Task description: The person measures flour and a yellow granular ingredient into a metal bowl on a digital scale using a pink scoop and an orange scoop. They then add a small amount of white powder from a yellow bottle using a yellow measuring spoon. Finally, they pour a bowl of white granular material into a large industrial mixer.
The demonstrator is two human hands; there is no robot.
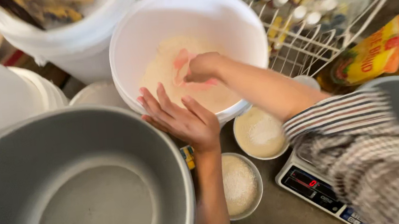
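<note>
My right hand (pixel 203 67) reaches down into a white bucket (pixel 245 28) and is closed on a pink scoop (pixel 179 64) that lies in the pale flour (pixel 165 66) inside. My left hand (pixel 180 116) rests flat with fingers spread against the bucket's near rim, holding nothing. A large grey metal basin (pixel 79 189) with a bare bottom sits at the lower left, just beside my left hand.
Two small bowls of white powder (pixel 260 133) (pixel 239 184) stand below the bucket. A digital scale (pixel 316 188) lies at the lower right. A white wire rack (pixel 307 11) with jars, yellow packets (pixel 374 54) and another white bucket (pixel 68 37) stand behind.
</note>
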